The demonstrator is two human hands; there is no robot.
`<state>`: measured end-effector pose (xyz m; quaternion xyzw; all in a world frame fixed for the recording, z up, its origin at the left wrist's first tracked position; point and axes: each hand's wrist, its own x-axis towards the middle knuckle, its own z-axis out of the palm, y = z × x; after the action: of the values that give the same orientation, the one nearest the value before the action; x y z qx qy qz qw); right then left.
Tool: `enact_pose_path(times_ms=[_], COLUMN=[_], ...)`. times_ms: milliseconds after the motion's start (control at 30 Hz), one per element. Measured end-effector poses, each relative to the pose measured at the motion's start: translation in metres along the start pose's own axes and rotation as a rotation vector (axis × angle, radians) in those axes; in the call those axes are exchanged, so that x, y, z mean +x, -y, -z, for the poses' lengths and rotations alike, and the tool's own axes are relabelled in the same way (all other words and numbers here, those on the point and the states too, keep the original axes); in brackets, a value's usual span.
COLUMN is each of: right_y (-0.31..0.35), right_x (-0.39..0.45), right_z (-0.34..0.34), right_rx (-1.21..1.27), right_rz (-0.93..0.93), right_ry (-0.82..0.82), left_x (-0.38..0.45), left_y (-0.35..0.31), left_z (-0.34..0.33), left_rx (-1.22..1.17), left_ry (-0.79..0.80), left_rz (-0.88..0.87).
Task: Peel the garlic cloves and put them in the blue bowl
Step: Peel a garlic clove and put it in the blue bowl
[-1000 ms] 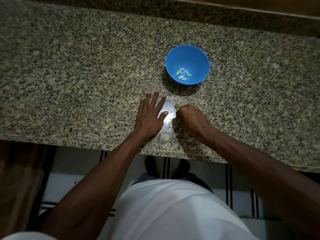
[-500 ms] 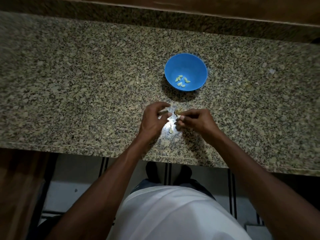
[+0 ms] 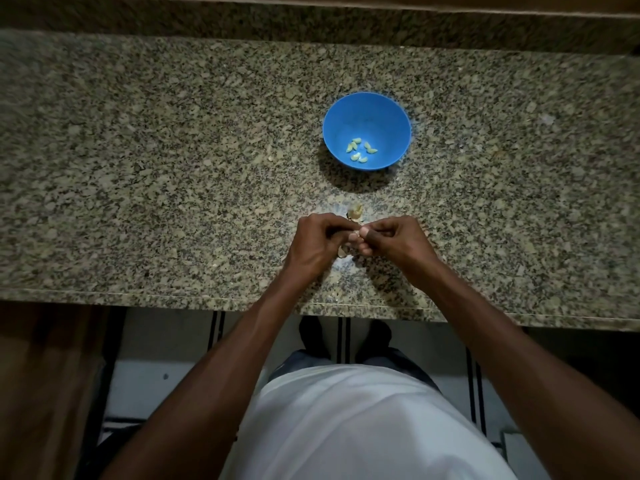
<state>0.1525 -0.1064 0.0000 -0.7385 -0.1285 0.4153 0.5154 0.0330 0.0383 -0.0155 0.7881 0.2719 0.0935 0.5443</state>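
**Two hands worked a clove near the counter's edge**

While both hands met over the speckled beige-and-black granite countertop (image 3: 138, 168), no brand, label or writing could be read anywhere in the head view. The left hand (image 3: 313, 245) had its fingers curled inward, and the right hand (image 3: 394, 240) mirrored it, thumb and fingers bent toward the left one. Between their fingertips they pinched a small pale garlic clove (image 3: 354, 236), most of it hidden by the fingers, so its state of peeling could not be told. Just below the hands, a scrap of papery tan garlic skin (image 3: 342, 251) showed between the two palms; whether it lay on the stone or hung from the clove could not be told. Just beyond the fingertips, on the far side, a little yellowish piece of garlic or husk (image 3: 355, 212) sat on the counter, apart from the hands.

Farther off and slightly right stood the round blue plastic bowl (image 3: 337, 133), upright, casting a dark shadow toward the near side. In its bottom lay several peeled cloves (image 3: 361, 150), pale greenish-yellow, curved and smooth, loosely clustered. The person's white shirt (image 3: 363, 427) filled the near foreground, with a pale tiled floor with dark stripes (image 3: 166, 341) showing below the counter's edge.
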Motion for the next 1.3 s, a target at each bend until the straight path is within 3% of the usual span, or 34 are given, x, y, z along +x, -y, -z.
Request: enact_pose_path(times_ms=[200,400,700,867,1100,1300], right_y=[-0.001,0.001,-0.006,-0.01,-0.008,-0.002], right_x=[0.001,-0.003,-0.001,0.002,0.004,-0.003], right_z=[-0.009,-0.021,-0.017,-0.007,-0.005,-0.007], right_rx=[-0.275,-0.293,-0.349,-0.154,0.17,0.237], right_rz=[0.086,0.197,0.216,0.148,-0.033,0.004], right_ry=[-0.184,-0.263,-0.2,-0.139,-0.031,0.032], left_x=[-0.004,-0.006,0.0,0.003,0.002,0.0], left_y=[-0.011,-0.021,-0.01,-0.006,-0.002,-0.004], left_z=[-0.014,-0.021,-0.011,-0.007,-0.014,-0.016], left_rx=[-0.126,-0.373,-0.453,-0.472,-0.458,-0.385], left_ry=[-0.09,-0.19,-0.031,0.019,-0.061,-0.091], left_rz=[0.147,0.324,0.474,0.415,0.416,0.337])
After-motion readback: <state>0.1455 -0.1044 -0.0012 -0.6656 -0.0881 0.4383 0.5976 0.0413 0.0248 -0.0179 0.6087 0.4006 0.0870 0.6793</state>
